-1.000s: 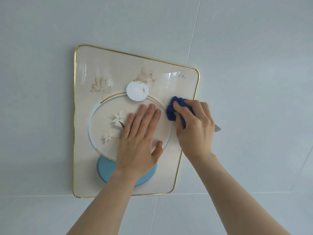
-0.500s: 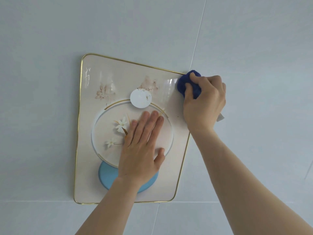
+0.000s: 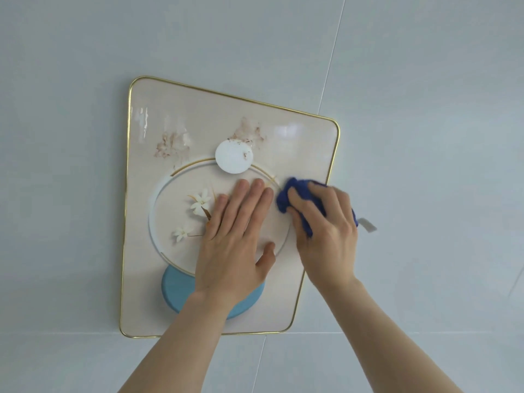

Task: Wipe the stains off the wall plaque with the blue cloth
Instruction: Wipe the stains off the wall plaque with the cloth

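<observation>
A cream wall plaque [image 3: 297, 143] with a gold rim hangs on the pale wall, showing a white ring, small white flowers, a white disc and a blue half-disc at the bottom. Brownish stains [image 3: 170, 144] mark its upper left, and more brownish stains [image 3: 248, 134] sit just above the white disc. My left hand [image 3: 235, 236] lies flat on the plaque's middle, fingers spread. My right hand [image 3: 326, 231] grips the crumpled blue cloth [image 3: 292, 197] and presses it against the plaque's right side, beside my left fingertips. A white tag [image 3: 367, 224] sticks out behind that hand.
The plaque hangs on a wall of large pale grey-blue tiles [image 3: 85, 222]. A vertical grout line [image 3: 331, 58] runs above the plaque's right corner, and a horizontal one [image 3: 397, 332] runs level with the bottom edge.
My right hand has swept the blue cloth down from the plaque's top right corner to its right middle. My left hand stays pressed on the plaque.
</observation>
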Tool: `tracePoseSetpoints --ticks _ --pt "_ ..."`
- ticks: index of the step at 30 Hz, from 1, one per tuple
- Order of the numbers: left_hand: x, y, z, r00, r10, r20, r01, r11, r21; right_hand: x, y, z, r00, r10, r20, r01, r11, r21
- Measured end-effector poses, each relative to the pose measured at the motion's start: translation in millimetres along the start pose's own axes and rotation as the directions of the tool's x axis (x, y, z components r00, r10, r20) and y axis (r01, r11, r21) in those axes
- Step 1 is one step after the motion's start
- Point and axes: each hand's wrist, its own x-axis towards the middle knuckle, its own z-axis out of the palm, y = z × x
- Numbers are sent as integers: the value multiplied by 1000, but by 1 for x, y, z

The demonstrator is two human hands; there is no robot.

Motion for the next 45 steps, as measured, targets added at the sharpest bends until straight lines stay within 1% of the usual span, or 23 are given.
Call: tracePoseSetpoints --ticks 9,11,13,15,17,18,19,20,21,22,23,24,25,26,27,28,29,31,33,35,37,40,45 --pt "0 3 -6 1000 0 4 1 1000 -13 -61 5 -19 986 -23 165 32 998 -52" --pt "-1 5 -9 1000 -5 18 6 1000 -21 -73 5 -27 970 -47 240 69 994 -83" --pt "-1 6 -13 999 -7 36 8 1000 -25 -82 3 -36 926 -27 377 72 992 -106" --pt "-1 8 -17 998 -10 59 12 1000 -27 -84 2 -46 864 67 499 3 990 -139" --pt "-1 10 -21 997 -17 77 20 999 -38 -76 0 -57 785 226 577 -168 974 -153" --pt "-1 10 -23 996 -18 83 22 999 -44 -68 1 -63 728 320 607 -288 945 -154" --pt "-1 10 -25 996 -15 86 19 999 -46 -58 3 -69 663 428 615 -436 888 -147" --pt "-1 10 -27 996 -7 84 11 999 -44 -45 3 -75 597 532 600 -596 795 -112" --pt "-2 9 -29 997 3 79 0 999 -38 -30 4 -81 532 622 574 -745 666 -30" --pt "-3 8 -32 997 14 70 -11 999 -33 -14 4 -87 467 691 552 -857 507 91" --pt "-4 6 -34 998 22 54 -20 999 -29 1 2 -91 406 731 549 -913 349 211" --pt "-4 3 -37 999 24 33 -23 999 -30 16 -2 -95 365 742 562 -925 222 308" --pt "-4 1 -39 1000 18 9 -18 999 -34 28 -5 -96 357 745 564 -913 150 380" --pt "-2 -2 -41 1000 2 -15 -2 999 -42 38 -8 -94 377 748 547 -890 128 438" --pt "0 -6 -42 999 -21 -35 19 999 -50 48 -11 -90 423 750 509 -863 161 479" --pt "2 -9 -42 998 -44 -50 41 998 -52 55 -16 -84 485 752 446 -833 240 499" --pt "4 -12 -42 996 -63 -61 61 997 -47 62 -22 -77 557 744 369 -794 346 500" --pt "6 -19 -39 993 -91 -75 90 996 -18 73 -38 -61 700 676 231 -685 543 486" --pt "5 -24 -34 991 -108 -76 109 994 9 84 -55 -44 825 555 103 -530 698 481" --pt "3 -29 -27 992 -109 -60 110 994 21 92 -66 -26 911 413 1 -368 810 458" --pt "2 -33 -23 994 -97 -49 98 995 27 95 -72 -7 959 280 -50 -238 887 396" --pt "2 -38 -21 995 -84 -52 85 996 35 94 -75 18 987 127 -99 -96 957 273" --pt "2 -42 -15 996 -63 -66 65 998 20 88 -72 39 982 43 -185 -4 979 204"
